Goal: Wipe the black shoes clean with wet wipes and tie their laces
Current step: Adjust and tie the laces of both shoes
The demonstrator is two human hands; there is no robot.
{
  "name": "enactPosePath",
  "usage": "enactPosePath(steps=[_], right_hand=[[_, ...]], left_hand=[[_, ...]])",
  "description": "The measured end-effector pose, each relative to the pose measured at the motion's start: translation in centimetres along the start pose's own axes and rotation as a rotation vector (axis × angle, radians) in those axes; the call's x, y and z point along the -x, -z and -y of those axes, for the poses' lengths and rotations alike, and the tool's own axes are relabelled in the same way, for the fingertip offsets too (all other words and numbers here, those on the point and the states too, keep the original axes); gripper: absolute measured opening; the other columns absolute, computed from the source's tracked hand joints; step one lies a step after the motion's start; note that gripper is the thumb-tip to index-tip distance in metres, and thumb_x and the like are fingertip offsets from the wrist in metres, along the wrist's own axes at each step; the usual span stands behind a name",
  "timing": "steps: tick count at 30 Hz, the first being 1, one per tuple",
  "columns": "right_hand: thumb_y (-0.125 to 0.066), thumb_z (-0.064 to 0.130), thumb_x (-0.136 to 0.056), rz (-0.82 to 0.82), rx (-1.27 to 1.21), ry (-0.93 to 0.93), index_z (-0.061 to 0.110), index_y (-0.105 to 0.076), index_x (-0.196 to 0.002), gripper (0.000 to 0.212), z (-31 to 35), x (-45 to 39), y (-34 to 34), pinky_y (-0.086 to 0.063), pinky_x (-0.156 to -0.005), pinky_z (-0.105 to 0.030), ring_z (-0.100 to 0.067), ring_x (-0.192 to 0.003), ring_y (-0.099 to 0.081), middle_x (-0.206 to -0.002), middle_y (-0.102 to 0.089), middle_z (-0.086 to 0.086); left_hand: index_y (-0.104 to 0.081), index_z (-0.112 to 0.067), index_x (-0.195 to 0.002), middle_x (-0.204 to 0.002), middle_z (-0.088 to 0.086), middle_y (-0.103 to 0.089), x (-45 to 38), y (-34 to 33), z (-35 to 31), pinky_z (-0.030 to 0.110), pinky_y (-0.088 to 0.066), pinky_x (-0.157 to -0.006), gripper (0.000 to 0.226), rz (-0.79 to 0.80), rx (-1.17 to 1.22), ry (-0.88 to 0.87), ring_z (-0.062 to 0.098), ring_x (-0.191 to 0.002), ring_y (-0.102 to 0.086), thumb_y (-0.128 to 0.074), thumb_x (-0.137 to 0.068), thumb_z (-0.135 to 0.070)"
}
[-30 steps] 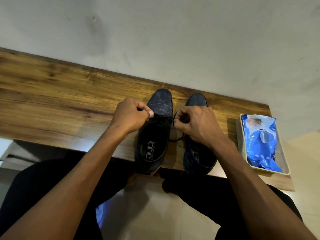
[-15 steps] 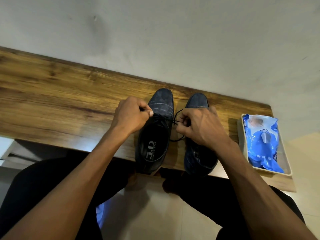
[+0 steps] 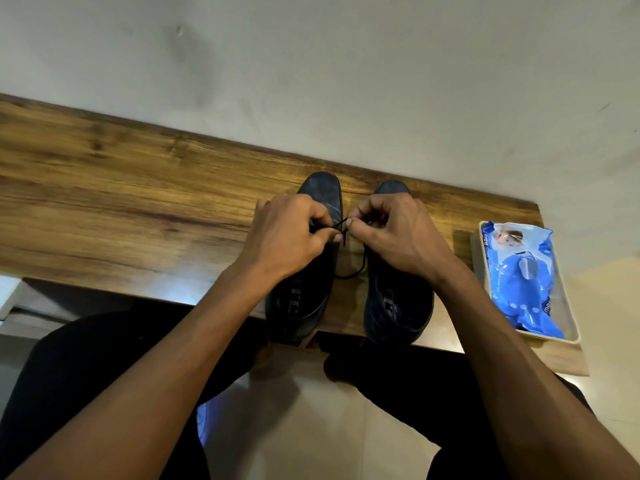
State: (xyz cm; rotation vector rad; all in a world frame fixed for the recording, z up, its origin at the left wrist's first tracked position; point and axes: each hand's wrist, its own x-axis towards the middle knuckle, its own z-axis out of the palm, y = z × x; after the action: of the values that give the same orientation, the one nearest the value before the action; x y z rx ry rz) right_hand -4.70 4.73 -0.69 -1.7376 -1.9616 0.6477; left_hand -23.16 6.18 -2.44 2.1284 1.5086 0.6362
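Two dark shoes stand side by side on a wooden shelf (image 3: 121,202), toes toward the wall. My left hand (image 3: 287,240) hovers over the left shoe (image 3: 301,299) and pinches one end of its thin black lace (image 3: 341,225). My right hand (image 3: 394,237) is over the right shoe (image 3: 398,306) and pinches the other end of the same lace. The two hands nearly touch above the gap between the shoes. A loop of the lace hangs down onto the shelf between the shoes. My hands hide the eyelets.
A blue pack of wet wipes (image 3: 519,278) lies in a shallow beige tray (image 3: 573,336) at the shelf's right end. A pale wall rises behind the shelf. My knees in dark trousers sit below the shelf's front edge, over a light floor.
My hands have come together over the gap between the shoes; the lace stretched between them has shortened. The shoes and the tray have not moved.
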Motion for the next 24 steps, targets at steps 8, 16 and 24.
enactPosePath(steps=[8, 16, 24], right_hand=[[-0.059, 0.045, -0.077, 0.028, 0.125, -0.017, 0.035, -0.062, -0.071, 0.012, 0.4, 0.2, 0.4, -0.051, -0.087, -0.053, -0.003, -0.073, -0.061, -0.071, -0.065, 0.021], [-0.065, 0.038, -0.084, -0.001, 0.203, -0.003, 0.036, -0.058, -0.069, 0.017, -0.1, -0.2, 0.2, -0.047, -0.092, -0.047, 0.001, -0.066, -0.054, -0.064, -0.058, 0.021], [-0.069, 0.043, -0.091, -0.101, 0.056, 0.000, 0.021, -0.070, -0.104, 0.025, -0.1, 0.3, 0.5, -0.051, -0.070, -0.015, 0.003, -0.075, -0.061, -0.087, -0.068, 0.013]], left_hand=[[-0.071, -0.030, -0.074, -0.080, -0.015, -0.059, -0.1, -0.5, 0.0, 0.046, -0.045, -0.091, 0.012, -0.016, -0.052, 0.035, 0.015, -0.086, -0.060, -0.078, -0.083, -0.033], [-0.074, -0.027, -0.075, -0.077, -0.016, -0.057, -0.1, -0.7, 0.5, 0.040, -0.046, -0.087, 0.010, 0.004, -0.015, 0.022, 0.008, -0.079, -0.053, -0.079, -0.083, -0.031], [-0.075, -0.017, -0.110, -0.110, -0.001, -0.074, -0.3, 2.4, 1.8, 0.029, -0.050, -0.083, 0.018, 0.034, 0.063, 0.184, 0.013, -0.091, -0.064, -0.067, -0.095, -0.023]])
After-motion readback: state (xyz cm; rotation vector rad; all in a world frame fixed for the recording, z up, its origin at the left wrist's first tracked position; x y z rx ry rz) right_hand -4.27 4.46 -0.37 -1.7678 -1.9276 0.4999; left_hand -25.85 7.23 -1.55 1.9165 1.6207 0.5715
